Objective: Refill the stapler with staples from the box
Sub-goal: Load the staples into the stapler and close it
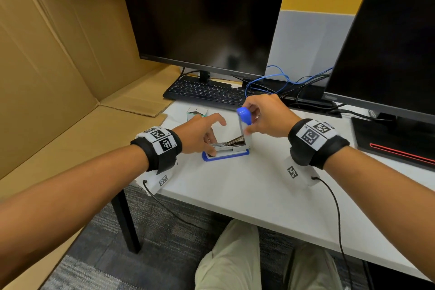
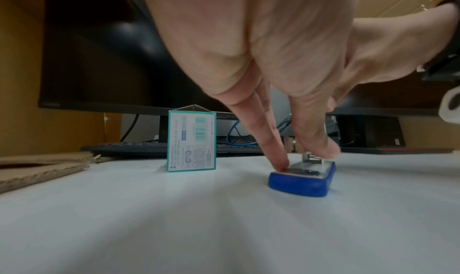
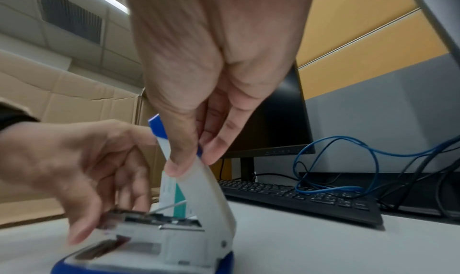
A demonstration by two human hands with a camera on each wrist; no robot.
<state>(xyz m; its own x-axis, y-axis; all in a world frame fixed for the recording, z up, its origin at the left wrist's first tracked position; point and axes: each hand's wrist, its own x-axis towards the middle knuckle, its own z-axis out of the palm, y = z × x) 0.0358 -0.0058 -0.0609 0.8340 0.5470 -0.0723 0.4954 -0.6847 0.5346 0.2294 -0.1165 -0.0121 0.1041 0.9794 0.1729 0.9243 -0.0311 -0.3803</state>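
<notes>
A stapler with a blue base [image 1: 226,156] lies on the white table [image 1: 235,186], its white lid with a blue tip [image 1: 244,122] swung upright. My right hand [image 1: 249,120] pinches that lid [image 3: 206,189] between thumb and fingers [image 3: 174,166]. My left hand [image 1: 213,135] reaches down onto the front of the stapler [image 2: 303,182], one straight fingertip [image 2: 280,162] pressing the base's front and another on the metal magazine [image 3: 154,219]. Whether it holds staples is hidden. The teal-edged staple box [image 1: 197,113] stands upright just behind the left hand [image 2: 305,158], with its top open [image 2: 191,142].
A black keyboard [image 1: 207,93] and a monitor [image 1: 202,19] stand behind the stapler, a second monitor [image 1: 388,42] at the right. Blue cables [image 1: 270,80] loop between them. Cardboard sheets [image 1: 58,66] line the left side. The table's near edge runs just under my wrists.
</notes>
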